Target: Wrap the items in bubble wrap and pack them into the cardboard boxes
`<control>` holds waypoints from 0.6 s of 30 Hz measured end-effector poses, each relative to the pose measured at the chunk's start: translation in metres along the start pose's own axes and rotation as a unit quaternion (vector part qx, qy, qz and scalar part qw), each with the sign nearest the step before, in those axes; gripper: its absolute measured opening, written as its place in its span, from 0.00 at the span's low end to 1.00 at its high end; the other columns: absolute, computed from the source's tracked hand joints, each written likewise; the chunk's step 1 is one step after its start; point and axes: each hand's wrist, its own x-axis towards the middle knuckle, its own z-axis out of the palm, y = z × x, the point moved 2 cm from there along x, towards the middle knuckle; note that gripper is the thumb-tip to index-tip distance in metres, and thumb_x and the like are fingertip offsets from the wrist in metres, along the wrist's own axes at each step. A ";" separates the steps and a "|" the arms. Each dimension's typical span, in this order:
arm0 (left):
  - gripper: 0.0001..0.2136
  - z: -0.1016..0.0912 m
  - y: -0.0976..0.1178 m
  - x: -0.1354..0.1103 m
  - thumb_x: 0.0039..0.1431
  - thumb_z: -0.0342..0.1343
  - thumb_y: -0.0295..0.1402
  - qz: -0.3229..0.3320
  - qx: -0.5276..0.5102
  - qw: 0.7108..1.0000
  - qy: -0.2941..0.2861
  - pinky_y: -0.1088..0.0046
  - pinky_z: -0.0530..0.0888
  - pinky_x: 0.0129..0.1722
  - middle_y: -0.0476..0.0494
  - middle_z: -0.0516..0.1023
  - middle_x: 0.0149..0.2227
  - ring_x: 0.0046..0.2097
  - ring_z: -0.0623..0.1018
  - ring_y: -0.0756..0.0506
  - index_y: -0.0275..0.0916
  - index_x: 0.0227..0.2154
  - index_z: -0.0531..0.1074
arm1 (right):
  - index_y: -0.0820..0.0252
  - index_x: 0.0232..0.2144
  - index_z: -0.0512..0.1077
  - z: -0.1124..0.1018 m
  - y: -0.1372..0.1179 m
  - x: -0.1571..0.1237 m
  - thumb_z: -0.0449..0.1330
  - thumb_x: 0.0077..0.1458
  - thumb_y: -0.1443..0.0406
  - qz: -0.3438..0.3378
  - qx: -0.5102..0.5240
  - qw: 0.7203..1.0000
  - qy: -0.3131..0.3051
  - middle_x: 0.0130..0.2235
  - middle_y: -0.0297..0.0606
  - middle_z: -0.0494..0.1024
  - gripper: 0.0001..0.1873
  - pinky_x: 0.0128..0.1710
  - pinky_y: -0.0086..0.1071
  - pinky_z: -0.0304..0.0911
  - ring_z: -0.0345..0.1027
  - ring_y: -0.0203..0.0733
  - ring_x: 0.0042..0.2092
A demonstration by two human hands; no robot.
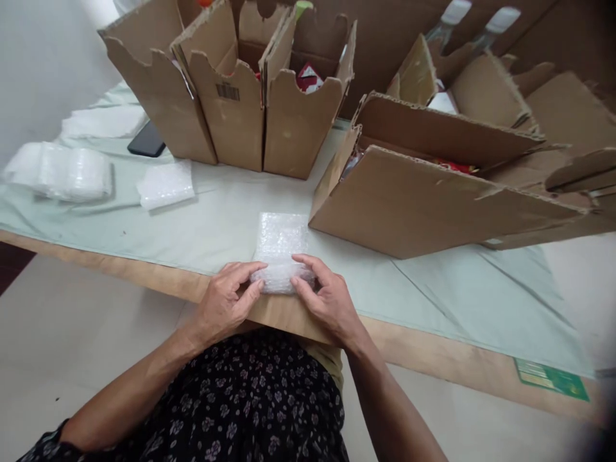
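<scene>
A piece of bubble wrap point(282, 240) lies on the pale green cloth at the table's near edge, its near end rolled up into a bundle. My left hand point(226, 301) pinches the bundle's left end with curled fingers. My right hand point(325, 298) grips the right end the same way. What is inside the roll is hidden by the wrap.
Three open cardboard boxes point(240, 96) stand at the back. A larger tilted box point(433, 192) sits to the right. At the left lie a bubble wrap roll point(72, 173), a folded piece point(166, 185) and a dark phone point(147, 141). The wooden table edge point(144, 269) runs in front.
</scene>
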 end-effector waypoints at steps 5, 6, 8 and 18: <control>0.14 0.005 0.001 0.001 0.67 0.59 0.28 0.021 0.052 0.997 0.059 0.69 0.79 0.42 0.45 0.80 0.37 0.38 0.80 0.46 0.37 0.54 0.75 | 0.56 0.59 0.72 0.004 -0.004 0.005 0.58 0.60 0.65 0.027 -0.053 0.998 0.019 0.38 0.36 0.83 0.25 0.37 0.34 0.67 0.69 0.38 0.30; 0.15 0.006 0.003 0.001 0.67 0.58 0.28 0.040 0.081 0.993 0.077 0.66 0.79 0.45 0.42 0.80 0.40 0.42 0.80 0.45 0.36 0.55 0.73 | 0.57 0.59 0.72 0.005 -0.004 0.007 0.58 0.60 0.65 0.029 -0.069 0.997 0.013 0.38 0.36 0.83 0.25 0.37 0.34 0.67 0.69 0.39 0.30; 0.15 0.006 0.005 0.003 0.67 0.57 0.28 0.079 0.142 0.982 0.097 0.60 0.79 0.48 0.38 0.78 0.46 0.47 0.78 0.41 0.37 0.56 0.73 | 0.57 0.59 0.72 0.006 -0.005 0.009 0.58 0.60 0.66 0.033 -0.097 0.995 0.002 0.38 0.36 0.83 0.25 0.38 0.35 0.67 0.71 0.40 0.31; 0.09 0.005 -0.009 0.018 0.68 0.52 0.26 0.146 0.155 0.976 -0.043 0.60 0.74 0.45 0.40 0.78 0.42 0.44 0.75 0.41 0.39 0.42 0.78 | 0.56 0.62 0.68 -0.004 -0.023 -0.028 0.57 0.63 0.71 -0.226 -0.295 0.927 0.048 0.63 0.51 0.73 0.25 0.57 0.52 0.66 0.66 0.56 0.63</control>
